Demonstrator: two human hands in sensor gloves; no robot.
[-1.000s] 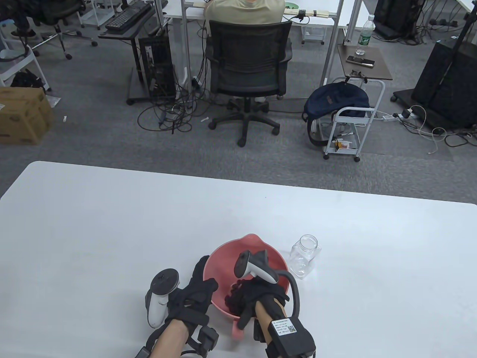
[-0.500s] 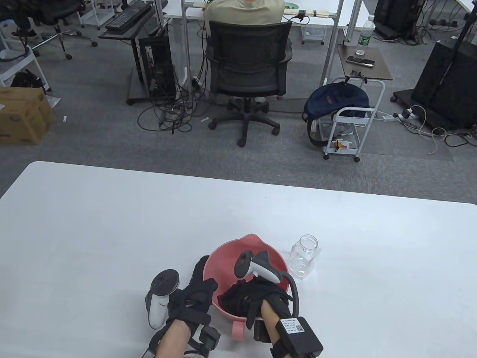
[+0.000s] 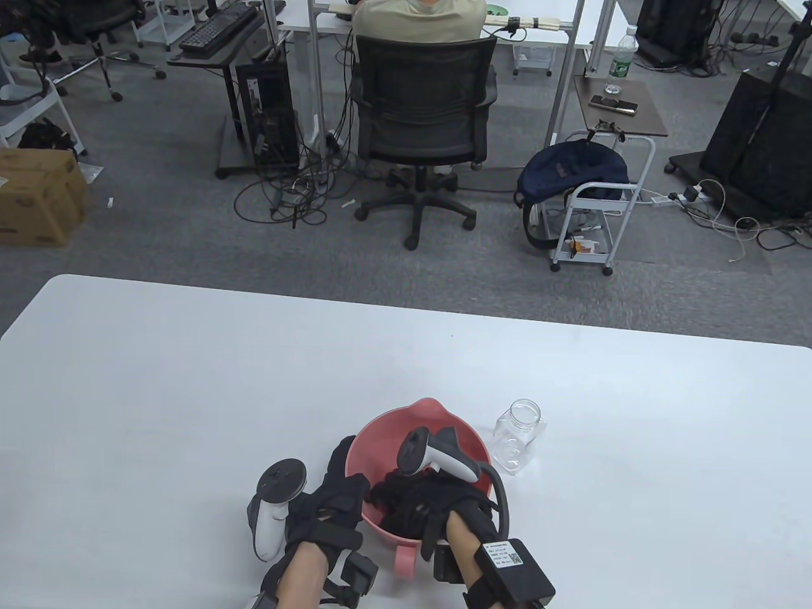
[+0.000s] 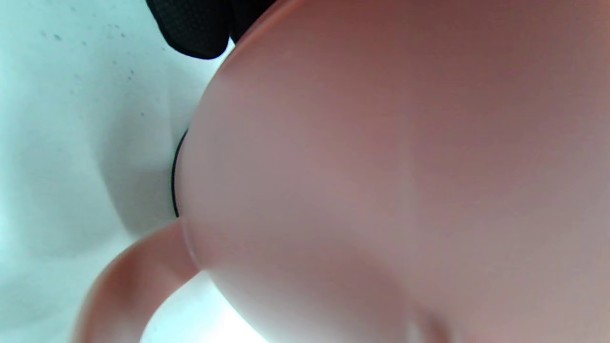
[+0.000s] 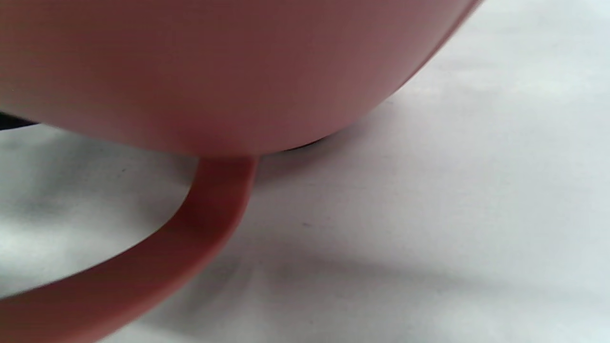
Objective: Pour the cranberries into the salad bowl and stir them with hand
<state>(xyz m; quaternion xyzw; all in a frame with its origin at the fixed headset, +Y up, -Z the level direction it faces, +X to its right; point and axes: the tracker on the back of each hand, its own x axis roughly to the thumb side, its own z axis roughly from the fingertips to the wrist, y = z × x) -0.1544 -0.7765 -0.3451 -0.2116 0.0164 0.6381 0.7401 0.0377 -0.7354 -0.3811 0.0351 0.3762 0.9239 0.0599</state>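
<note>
The pink salad bowl [image 3: 438, 415] stands near the table's front edge, its loop handle [image 3: 406, 561] pointing at me. My left hand [image 3: 347, 476] holds the bowl's left wall, one finger stretched up along it and the others at the rim. My right hand [image 3: 398, 501] is down inside the bowl with its fingers reaching left across the bottom; the cranberries are hidden beneath it. The clear jar [image 3: 519, 434] stands upright, lidless and empty, just right of the bowl. Both wrist views show only the bowl's outer wall [image 4: 381, 166] [image 5: 214, 71] and handle [image 5: 200, 228] close up.
The white table [image 3: 190, 393] stretches wide to the left, right and far side of the bowl. Beyond its far edge are an office chair [image 3: 422, 114] with a seated person, a wire cart [image 3: 602, 196] and cables on the carpet.
My right hand has slid left and deeper across the bowl, covering the cranberries that showed a second ago. The left hand, bowl and jar have stayed put.
</note>
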